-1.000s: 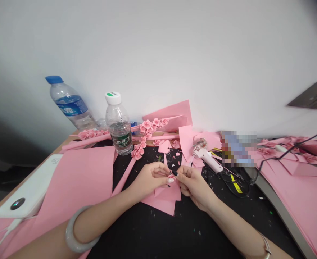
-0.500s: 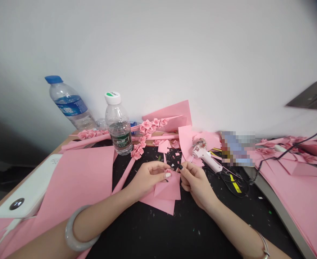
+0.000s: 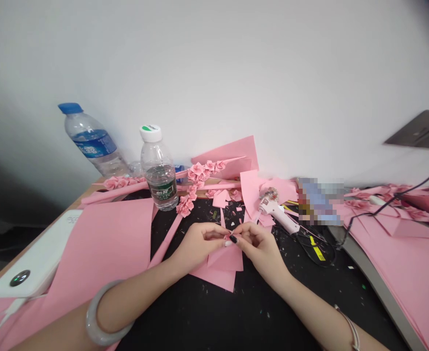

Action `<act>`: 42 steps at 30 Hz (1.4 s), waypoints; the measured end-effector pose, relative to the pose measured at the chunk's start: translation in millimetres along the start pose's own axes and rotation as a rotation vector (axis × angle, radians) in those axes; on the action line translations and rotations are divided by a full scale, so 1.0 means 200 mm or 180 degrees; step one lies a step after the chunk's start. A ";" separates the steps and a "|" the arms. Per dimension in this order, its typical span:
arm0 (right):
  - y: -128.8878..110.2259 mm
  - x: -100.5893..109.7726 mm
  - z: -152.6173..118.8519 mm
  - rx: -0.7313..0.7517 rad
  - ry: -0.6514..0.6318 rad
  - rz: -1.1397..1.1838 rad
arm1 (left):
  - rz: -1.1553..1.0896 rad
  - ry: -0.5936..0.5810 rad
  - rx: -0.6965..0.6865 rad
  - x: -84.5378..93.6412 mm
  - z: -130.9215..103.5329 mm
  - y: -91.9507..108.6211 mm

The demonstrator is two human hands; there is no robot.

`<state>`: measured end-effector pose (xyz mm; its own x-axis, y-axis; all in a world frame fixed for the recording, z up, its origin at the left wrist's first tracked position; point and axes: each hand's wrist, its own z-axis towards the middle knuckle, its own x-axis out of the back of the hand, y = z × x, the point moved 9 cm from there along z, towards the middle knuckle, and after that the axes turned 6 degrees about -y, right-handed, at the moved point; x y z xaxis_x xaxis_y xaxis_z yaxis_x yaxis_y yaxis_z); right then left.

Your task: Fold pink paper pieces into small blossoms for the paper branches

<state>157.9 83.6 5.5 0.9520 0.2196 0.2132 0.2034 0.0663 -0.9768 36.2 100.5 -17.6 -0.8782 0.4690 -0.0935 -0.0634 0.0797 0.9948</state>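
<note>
Bare left hand (image 3: pixel 195 246) with white thumbnail (image 3: pixel 228 243), bare right hand (image 3: pixel 260 248) with black thumbnail (image 3: pixel 233 239): both pinching, fingertips close together, fingers curled. Bare left forearm (image 3: pixel 141 292) and bare right forearm (image 3: pixel 307 302) angle inward.

Dead ahead of hands (image 3: pixel 263 247), at eleven o'clock, paper flowers (image 3: pixel 196 171) clog path. Bottle (image 3: pixel 163 187) towers at ten; glue gun (image 3: pixel 280 214) bars two; yellow-tagged cable (image 3: pixel 317 249) snags three. Six o'clock, wide lane over black mat (image 3: pixel 214 317)!
</note>
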 end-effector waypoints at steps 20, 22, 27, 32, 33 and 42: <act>0.12 -0.06 0.02 -0.0610 -0.0360 0.0431 | 0.0556 -0.0053 0.0038 -0.04 -0.03 0.00; 0.13 -0.06 0.02 -0.0631 -0.0369 0.0462 | 0.0702 -0.0029 -0.0050 -0.03 -0.03 0.02; 0.15 -0.07 0.01 -0.0797 -0.0515 0.0659 | 0.1071 -0.0046 -0.0377 -0.04 -0.04 0.08; 0.15 -0.11 -0.01 -0.1023 -0.0707 0.1056 | 0.1387 -0.0089 -0.0891 -0.07 -0.06 0.17; 0.15 -0.12 -0.01 -0.1036 -0.0705 0.1093 | 0.1424 -0.0102 -0.0940 -0.07 -0.07 0.18; 0.12 -0.10 0.01 -0.0756 -0.0604 0.0907 | 0.1586 -0.0136 -0.1143 -0.08 -0.06 0.22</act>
<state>143.5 83.0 -21.4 0.9233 0.3737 -0.0884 0.0060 -0.2444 -0.9696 40.5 85.5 28.7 -0.8241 0.4090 0.3919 0.1876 -0.4558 0.8701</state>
